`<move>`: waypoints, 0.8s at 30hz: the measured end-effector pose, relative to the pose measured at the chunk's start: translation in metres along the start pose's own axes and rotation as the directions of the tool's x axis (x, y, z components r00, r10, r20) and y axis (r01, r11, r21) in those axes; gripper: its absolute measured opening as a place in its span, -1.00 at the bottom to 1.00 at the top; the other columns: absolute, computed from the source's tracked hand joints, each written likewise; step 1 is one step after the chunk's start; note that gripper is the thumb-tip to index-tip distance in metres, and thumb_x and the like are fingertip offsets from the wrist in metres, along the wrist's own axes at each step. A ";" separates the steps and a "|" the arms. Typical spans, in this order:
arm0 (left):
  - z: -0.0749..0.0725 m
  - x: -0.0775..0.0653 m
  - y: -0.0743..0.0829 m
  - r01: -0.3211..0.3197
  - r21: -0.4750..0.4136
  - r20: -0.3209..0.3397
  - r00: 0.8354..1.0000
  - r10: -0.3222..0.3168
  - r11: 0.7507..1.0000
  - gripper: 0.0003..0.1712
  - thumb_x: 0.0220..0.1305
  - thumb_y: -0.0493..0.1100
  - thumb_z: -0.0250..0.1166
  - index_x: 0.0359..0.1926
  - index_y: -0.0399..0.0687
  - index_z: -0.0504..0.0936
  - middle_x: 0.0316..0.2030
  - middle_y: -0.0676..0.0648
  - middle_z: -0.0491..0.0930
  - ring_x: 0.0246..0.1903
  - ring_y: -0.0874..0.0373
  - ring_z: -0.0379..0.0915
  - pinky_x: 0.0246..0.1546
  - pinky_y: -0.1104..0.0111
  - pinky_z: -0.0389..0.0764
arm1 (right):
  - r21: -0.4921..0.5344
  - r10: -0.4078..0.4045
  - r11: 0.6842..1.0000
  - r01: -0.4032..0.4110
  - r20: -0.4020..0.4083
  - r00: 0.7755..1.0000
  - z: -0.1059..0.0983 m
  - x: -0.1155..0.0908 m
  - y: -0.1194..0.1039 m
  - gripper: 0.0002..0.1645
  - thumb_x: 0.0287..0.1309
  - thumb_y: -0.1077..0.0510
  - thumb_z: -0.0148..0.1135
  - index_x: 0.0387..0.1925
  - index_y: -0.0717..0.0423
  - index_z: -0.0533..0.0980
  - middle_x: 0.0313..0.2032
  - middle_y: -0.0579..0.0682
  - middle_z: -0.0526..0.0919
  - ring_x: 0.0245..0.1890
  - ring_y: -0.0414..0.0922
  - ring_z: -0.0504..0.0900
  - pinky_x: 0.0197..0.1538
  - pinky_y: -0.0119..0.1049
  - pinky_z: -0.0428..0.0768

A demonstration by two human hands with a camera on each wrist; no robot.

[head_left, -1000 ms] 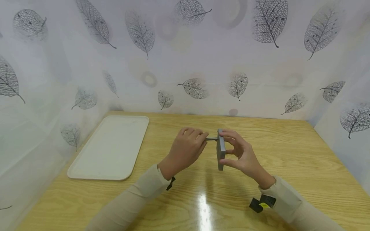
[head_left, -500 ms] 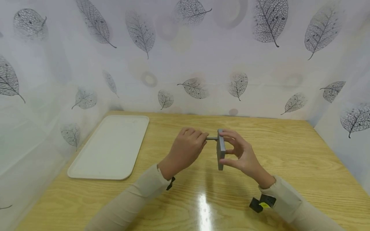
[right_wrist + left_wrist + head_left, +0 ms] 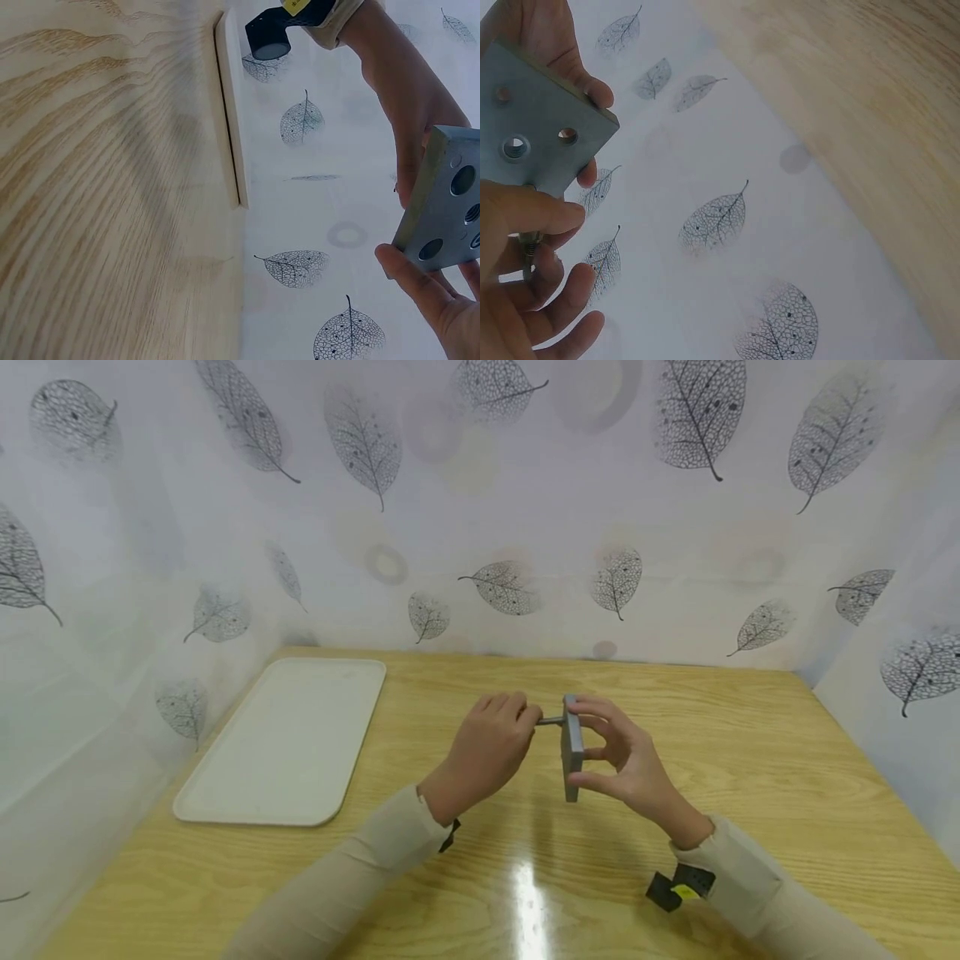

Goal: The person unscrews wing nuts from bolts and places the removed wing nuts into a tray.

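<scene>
My right hand (image 3: 626, 768) grips a grey metal plate (image 3: 572, 750) by its edges, upright above the table. Several round holes pierce the plate (image 3: 450, 206), as the right wrist view shows. From the left, my left hand (image 3: 487, 747) pinches a thin metal bolt (image 3: 551, 721), whose inner end meets the plate's left face. Threads show on the bolt (image 3: 529, 251) below the plate (image 3: 547, 120) in the left wrist view. How deep its tip sits in a hole cannot be seen.
A white rectangular tray (image 3: 288, 739) lies on the left of the wooden table (image 3: 712, 760). Behind and at the sides hangs a pale curtain (image 3: 675, 527) with leaf prints. Dark wrist devices (image 3: 678, 887) sit at my cuffs.
My left hand has turned slightly and its wrist has shifted a little to the right, fingers still at the bolt. The plate and my right hand have stayed nearly still.
</scene>
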State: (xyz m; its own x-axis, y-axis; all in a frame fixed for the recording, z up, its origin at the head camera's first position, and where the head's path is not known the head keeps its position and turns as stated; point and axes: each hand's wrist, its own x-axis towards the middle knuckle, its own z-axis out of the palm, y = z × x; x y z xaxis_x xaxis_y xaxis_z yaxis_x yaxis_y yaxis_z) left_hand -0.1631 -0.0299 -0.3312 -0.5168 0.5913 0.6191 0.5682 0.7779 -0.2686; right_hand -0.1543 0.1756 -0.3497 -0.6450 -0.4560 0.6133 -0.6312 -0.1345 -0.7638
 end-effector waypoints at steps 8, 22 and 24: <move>0.002 -0.001 -0.001 0.046 0.055 -0.082 0.996 -0.042 0.997 -0.80 0.11 -0.13 0.34 -0.21 -0.03 0.64 -0.33 0.03 0.60 -0.36 0.19 0.55 -0.22 0.37 0.58 | -0.002 -0.003 1.000 0.003 -0.003 1.000 -0.001 0.001 0.001 -0.16 -0.12 0.50 0.34 0.26 0.30 0.25 0.28 -0.06 0.30 0.18 -0.21 0.46 -0.19 -0.28 0.66; -0.005 -0.001 -0.002 0.056 0.042 -0.112 0.992 -0.051 0.998 -0.85 0.11 -0.08 0.37 -0.31 0.00 0.63 -0.35 0.07 0.68 -0.32 0.20 0.59 -0.14 0.34 0.56 | 0.009 -0.016 1.000 0.016 -0.006 1.000 -0.001 0.001 0.001 -0.15 -0.13 0.51 0.33 0.26 0.29 0.25 0.28 -0.05 0.29 0.19 -0.22 0.45 -0.18 -0.31 0.66; -0.005 -0.001 -0.001 0.053 0.052 -0.106 0.993 -0.047 0.997 -0.86 0.12 -0.08 0.36 -0.31 -0.01 0.64 -0.35 0.06 0.68 -0.32 0.19 0.59 -0.14 0.33 0.56 | 0.004 -0.014 1.000 0.014 -0.006 1.000 -0.001 0.001 0.001 -0.15 -0.14 0.52 0.33 0.26 0.29 0.25 0.28 -0.05 0.29 0.19 -0.22 0.45 -0.18 -0.31 0.66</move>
State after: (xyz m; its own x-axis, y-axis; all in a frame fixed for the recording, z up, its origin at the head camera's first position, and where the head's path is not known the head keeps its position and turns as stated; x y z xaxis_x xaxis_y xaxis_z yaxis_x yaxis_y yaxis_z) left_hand -0.1599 -0.0326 -0.3274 -0.4727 0.5280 0.7055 0.5059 0.8182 -0.2733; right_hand -0.1559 0.1762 -0.3499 -0.6390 -0.4487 0.6248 -0.6381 -0.1443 -0.7563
